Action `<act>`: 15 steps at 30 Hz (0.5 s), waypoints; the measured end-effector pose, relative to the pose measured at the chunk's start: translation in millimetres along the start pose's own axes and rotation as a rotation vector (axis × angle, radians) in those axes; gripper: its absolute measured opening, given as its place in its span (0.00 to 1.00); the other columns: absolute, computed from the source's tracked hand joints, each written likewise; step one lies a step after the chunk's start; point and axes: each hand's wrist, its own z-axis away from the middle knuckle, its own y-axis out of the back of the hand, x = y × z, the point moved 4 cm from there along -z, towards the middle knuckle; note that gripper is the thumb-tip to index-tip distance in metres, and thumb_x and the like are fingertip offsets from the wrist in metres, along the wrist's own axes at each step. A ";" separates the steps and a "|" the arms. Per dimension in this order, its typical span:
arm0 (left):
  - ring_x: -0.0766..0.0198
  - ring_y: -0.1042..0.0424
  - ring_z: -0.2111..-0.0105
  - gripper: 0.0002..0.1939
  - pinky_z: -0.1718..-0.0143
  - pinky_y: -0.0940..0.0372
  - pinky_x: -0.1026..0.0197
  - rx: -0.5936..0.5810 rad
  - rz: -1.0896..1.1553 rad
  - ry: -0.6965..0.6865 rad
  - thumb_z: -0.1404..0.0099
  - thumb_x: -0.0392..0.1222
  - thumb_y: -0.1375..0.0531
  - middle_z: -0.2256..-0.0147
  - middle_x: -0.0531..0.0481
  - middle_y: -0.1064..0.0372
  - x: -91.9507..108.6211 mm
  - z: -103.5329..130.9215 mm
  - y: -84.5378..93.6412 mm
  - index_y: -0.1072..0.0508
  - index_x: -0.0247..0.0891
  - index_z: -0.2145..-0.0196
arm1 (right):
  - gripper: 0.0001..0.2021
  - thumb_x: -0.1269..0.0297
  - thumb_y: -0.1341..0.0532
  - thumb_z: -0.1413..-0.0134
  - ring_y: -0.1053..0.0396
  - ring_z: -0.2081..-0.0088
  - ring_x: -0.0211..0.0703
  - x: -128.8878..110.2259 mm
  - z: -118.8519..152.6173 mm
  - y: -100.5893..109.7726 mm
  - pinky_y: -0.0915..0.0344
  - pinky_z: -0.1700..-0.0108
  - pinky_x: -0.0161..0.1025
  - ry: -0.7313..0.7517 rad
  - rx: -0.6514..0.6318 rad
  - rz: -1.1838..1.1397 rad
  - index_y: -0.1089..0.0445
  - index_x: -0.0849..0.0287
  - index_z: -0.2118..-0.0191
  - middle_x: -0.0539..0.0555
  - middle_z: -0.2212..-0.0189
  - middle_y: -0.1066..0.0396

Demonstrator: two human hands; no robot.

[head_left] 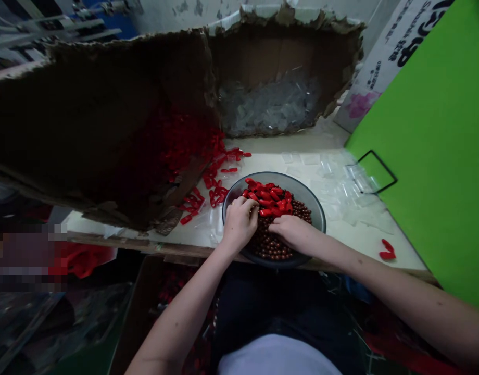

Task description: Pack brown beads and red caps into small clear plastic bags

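Observation:
A grey bowl (318, 203) at the table's front edge holds many round brown beads (276, 249), with a heap of glossy red plastic pieces (268, 195) on top. My left hand (241, 221) is over the bowl's left side, its fingers curled together beside the red heap. From the right, my right hand (292, 230) reaches in with closed fingers at the beads, just below the red pieces. Whatever is between the fingertips of either hand is too small or hidden to make out.
A torn cardboard box (177, 57) stands behind, with red pieces (185, 140) spilling out on the left and clear plastic pieces (266, 107) on the right. Clear sleeves (337, 190) and a red piece (388, 251) lie right of the bowl. A green panel (435, 146) borders the table.

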 end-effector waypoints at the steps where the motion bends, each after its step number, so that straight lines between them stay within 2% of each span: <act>1: 0.60 0.32 0.62 0.09 0.58 0.38 0.58 0.003 0.021 0.004 0.34 0.37 0.47 0.64 0.47 0.31 -0.5 0.0 0.5 0.27 0.39 0.63 | 0.07 0.76 0.42 0.48 0.31 0.67 0.43 -2.0 -3.7 -2.3 0.40 0.65 0.36 -0.003 -0.004 -0.066 0.28 0.59 0.68 0.55 0.70 0.27; 6: 0.62 0.31 0.63 0.09 0.59 0.37 0.60 0.084 0.166 0.040 0.34 0.36 0.47 0.65 0.48 0.31 -7.0 0.3 5.2 0.27 0.39 0.63 | 0.06 0.71 0.40 0.49 0.28 0.65 0.42 6.3 -3.4 -3.9 0.36 0.59 0.38 -0.097 0.050 -0.544 0.30 0.57 0.64 0.50 0.68 0.25; 10: 0.64 0.30 0.64 0.10 0.61 0.37 0.62 0.153 0.313 0.107 0.34 0.38 0.47 0.66 0.49 0.29 -14.4 -1.6 6.7 0.26 0.39 0.63 | 0.10 0.61 0.36 0.50 0.27 0.61 0.44 14.1 6.7 -0.8 0.33 0.54 0.43 -0.140 0.095 -0.999 0.31 0.58 0.62 0.51 0.64 0.25; 15: 0.64 0.30 0.65 0.10 0.62 0.36 0.62 0.144 0.487 0.170 0.36 0.41 0.45 0.65 0.48 0.27 -9.1 0.6 12.3 0.25 0.38 0.63 | 0.15 0.59 0.32 0.55 0.26 0.57 0.46 13.6 17.2 8.7 0.33 0.51 0.46 -0.206 0.246 -1.293 0.32 0.58 0.62 0.53 0.61 0.24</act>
